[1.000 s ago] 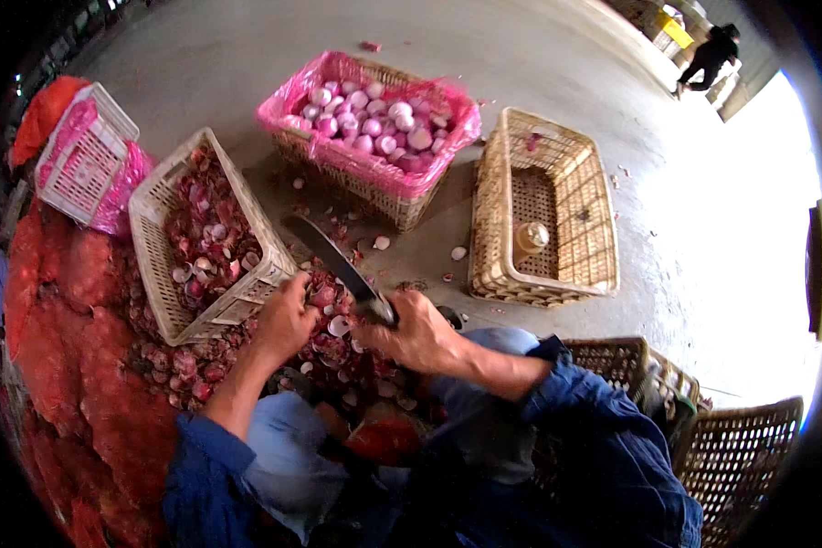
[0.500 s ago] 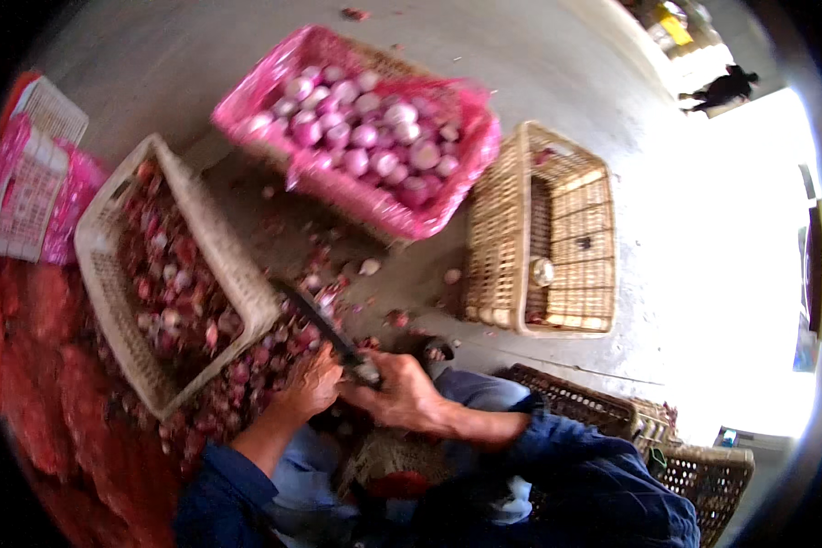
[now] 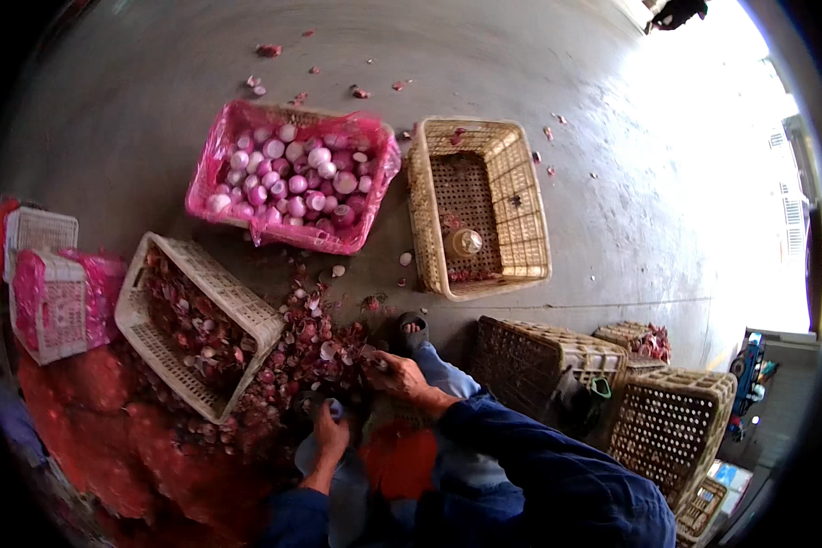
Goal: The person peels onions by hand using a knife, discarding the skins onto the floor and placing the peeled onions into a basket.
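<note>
Blue denim sleeves came in from the near edge, and both hands were down in the onion mess on the floor. The left hand (image 3: 331, 431) was curled round something small at the near edge of the pile, probably an onion, though I couldn't tell for sure. The right hand (image 3: 395, 373) was closed on something at the heap of red onion skins (image 3: 315, 340), likely a knife, but it was too small to make out.

Just left of the heap sat a white crate (image 3: 169, 370) tilted toward the person, full of unpeeled red onions, I'd guess so they were easy to grab. Further left was a small white basket (image 3: 53, 310) with pink netting.

Farther out, the pink-lined crate (image 3: 212, 164) held the peeled onions (image 3: 288, 178), within tossing range. Right of it was a tan wicker basket (image 3: 530, 205), nearly bare apart from one roundish thing. Darker baskets (image 3: 671, 425) stood at the right.
</note>
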